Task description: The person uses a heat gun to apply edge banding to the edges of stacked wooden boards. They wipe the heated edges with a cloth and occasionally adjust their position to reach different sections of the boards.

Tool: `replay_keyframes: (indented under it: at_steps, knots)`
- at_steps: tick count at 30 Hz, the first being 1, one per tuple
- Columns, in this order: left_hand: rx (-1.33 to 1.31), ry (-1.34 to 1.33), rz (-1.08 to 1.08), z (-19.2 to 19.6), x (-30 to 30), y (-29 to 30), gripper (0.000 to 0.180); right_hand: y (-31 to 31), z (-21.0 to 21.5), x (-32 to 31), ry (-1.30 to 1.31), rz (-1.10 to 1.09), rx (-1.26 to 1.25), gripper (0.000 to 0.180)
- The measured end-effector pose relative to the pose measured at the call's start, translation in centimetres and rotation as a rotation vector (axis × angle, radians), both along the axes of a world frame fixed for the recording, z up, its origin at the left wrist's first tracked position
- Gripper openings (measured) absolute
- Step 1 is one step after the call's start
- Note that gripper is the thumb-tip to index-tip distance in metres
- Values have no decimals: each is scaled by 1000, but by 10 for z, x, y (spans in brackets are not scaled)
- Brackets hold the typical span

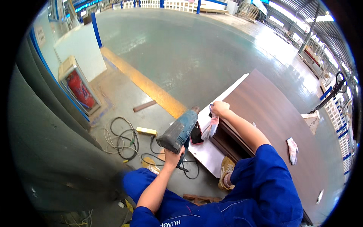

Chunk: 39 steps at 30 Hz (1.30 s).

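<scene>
Left hand [174, 156] fingers grip a blue heat gun [178, 131]; right hand [219, 109] fingers clutch a work glove [211, 126] at the brown board's [272, 113] corner.

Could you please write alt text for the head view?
Left hand holds a blue heat gun aimed at the corner of a dark brown panel, where the right hand grips a glove. Cables lie on the floor.

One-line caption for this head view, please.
Left hand grips a blue heat gun; right hand holds a work glove at a dark panel's edge.
</scene>
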State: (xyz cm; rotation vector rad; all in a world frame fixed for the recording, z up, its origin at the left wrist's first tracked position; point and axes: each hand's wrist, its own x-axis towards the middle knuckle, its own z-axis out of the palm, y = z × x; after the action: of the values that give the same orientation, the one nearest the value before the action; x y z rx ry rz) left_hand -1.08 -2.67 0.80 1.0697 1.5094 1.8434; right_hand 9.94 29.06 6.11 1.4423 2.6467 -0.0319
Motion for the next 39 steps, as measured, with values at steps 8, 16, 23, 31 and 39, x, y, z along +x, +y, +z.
replay_keyframes:
  at_steps: [8,16,23,31,39]
  knots:
    - [67,-171,-41,31,12,16,4,40,52,130,240,-193,138,52]
    - [72,730,-5,93,119,84,20,-152,159,203,817,398,-570,53]
    - [343,717,-326,163,248,123,67,-171,151,252,1589,-30,-377,32]
    - [357,1142,-40,103,183,217,21,-148,176,302,1721,-263,-321,21]
    - [10,1088,-20,-1,117,244,26,-152,171,287,1707,-204,-487,21]
